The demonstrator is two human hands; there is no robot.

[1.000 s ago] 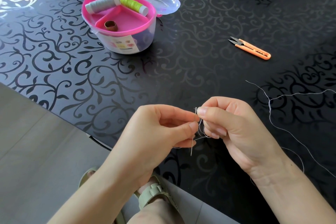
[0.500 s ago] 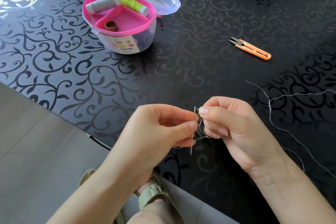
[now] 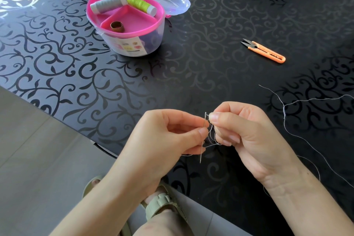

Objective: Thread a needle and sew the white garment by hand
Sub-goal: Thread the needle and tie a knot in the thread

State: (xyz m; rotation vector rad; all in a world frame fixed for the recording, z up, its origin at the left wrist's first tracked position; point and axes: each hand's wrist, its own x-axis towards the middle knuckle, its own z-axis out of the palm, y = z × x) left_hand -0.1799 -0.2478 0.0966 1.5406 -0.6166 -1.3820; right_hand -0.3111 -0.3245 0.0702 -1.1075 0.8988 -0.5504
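My left hand [image 3: 164,140] pinches a thin steel needle [image 3: 201,154] upright between thumb and forefinger, eye at the top, tip pointing down. My right hand [image 3: 245,136] pinches the pale thread right beside the needle's eye. That thread [image 3: 298,136] loops loosely between both hands and trails away to the right across the black table. The white garment is not in view.
A pink sewing box [image 3: 132,25] with its clear lid open stands at the back left, holding a grey spool [image 3: 107,3], a green spool [image 3: 140,4] and a brass thimble [image 3: 117,26]. Orange thread snips [image 3: 265,51] lie at the right. The table edge [image 3: 103,149] runs diagonally; the floor lies below.
The hands stay almost still. The right fingertips have shifted slightly at the needle's eye.
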